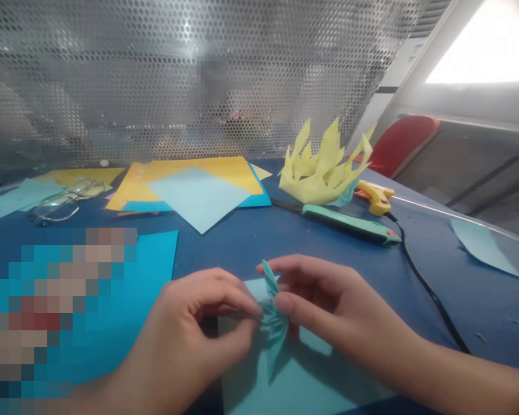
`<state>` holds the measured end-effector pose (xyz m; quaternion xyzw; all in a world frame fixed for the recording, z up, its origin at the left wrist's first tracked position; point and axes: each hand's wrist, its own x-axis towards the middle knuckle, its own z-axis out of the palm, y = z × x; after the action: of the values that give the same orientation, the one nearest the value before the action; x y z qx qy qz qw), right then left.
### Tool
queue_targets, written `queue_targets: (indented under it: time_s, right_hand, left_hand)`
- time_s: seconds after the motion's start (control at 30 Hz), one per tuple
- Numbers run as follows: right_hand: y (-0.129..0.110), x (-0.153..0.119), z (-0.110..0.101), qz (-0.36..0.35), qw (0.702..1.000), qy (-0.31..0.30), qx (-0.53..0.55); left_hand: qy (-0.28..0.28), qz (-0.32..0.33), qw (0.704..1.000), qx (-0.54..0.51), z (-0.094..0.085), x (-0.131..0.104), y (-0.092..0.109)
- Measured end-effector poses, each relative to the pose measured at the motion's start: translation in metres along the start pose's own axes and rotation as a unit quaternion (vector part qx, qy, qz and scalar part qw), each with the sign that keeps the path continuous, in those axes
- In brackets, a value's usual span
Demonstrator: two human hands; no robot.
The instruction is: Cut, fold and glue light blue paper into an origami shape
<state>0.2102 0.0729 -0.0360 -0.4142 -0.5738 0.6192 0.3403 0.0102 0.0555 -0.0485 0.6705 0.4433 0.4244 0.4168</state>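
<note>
A folded light teal paper piece [275,331] with pointed, pleated petals stands between my hands, above a pale teal sheet [328,386]. My right hand [324,297] is closed on it, with the thumb pressed on the near face and the fingers behind. From the other side, my left hand [211,317] pinches the inner folds with thumb and fingertips brought together. The exact contact of the left fingertips is partly hidden. Left of my hands lies a bright blue sheet [155,288], partly covered by a pixelated area.
Farther back are yellow sheets [190,164], a light blue square [201,196], glasses [63,202] and a yellow folded paper flower [324,173]. A green-handled cutter [350,223] lies near a yellow glue gun [375,197] with a black cord. A perforated metal panel [155,75] stands behind.
</note>
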Motion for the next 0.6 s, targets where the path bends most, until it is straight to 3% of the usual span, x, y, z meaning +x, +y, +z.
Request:
queue_targets:
  time_s: [0.23,0.43,0.6]
  right_hand:
    - [-0.0002,0.0007,-0.0004,-0.007,1.000,0.002,-0.028]
    - [-0.0001,-0.0018,0.0006,-0.005,0.999,-0.023,-0.023]
    - [-0.0006,-0.0020,0.0002,-0.002,0.999,-0.034,-0.015]
  left_hand:
    - [0.008,-0.039,0.999,-0.012,-0.0003,-0.0012,0.0000]
    - [-0.015,0.062,0.994,0.092,-0.0064,-0.0003,0.0017]
    - [-0.027,0.079,0.989,0.126,-0.0082,-0.0031,-0.0020]
